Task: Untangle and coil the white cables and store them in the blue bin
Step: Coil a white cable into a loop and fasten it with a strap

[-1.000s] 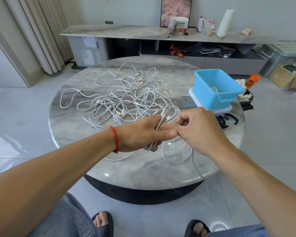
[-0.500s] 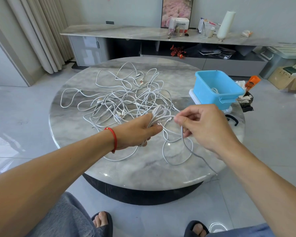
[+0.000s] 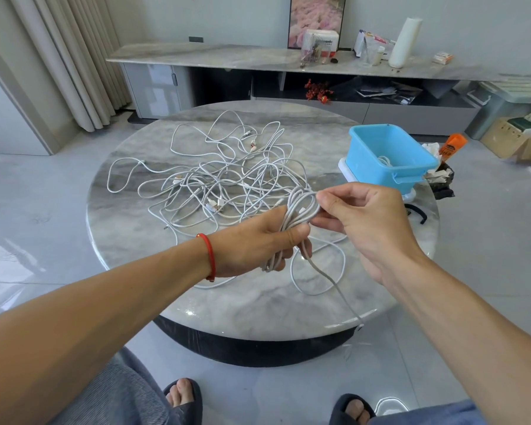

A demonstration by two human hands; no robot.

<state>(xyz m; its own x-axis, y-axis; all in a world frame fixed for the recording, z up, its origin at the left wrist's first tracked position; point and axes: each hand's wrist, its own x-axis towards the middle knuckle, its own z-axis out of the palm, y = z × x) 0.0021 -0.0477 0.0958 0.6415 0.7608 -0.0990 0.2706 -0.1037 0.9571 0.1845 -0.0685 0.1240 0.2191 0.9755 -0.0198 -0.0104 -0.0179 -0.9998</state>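
Cable mess on a round marble table [image 3: 141, 240], half-wound coil [image 3: 298, 220] in hand.

Living room with grey glossy floor tiles, curtains at the left, a long low marble-topped console [image 3: 227, 58] along the back wall with a white roll and some boxes on it. Both arms reach out over the near side of the table. The left hand [image 3: 258, 243], red band [image 3: 209, 256] on its wrist, has fingers and thumb curled tight round the coil's middle. The right hand [image 3: 365, 219] pinches the top loop between thumb and fingertips. The coil's long axis runs from lower left up to upper right, and a loose tail hangs off the table's near edge. The tangled cables [image 3: 227, 179] sprawl mid-table behind the hands, and the blue bin [image 3: 393, 157] sits at the right edge with a bit of white cable inside.
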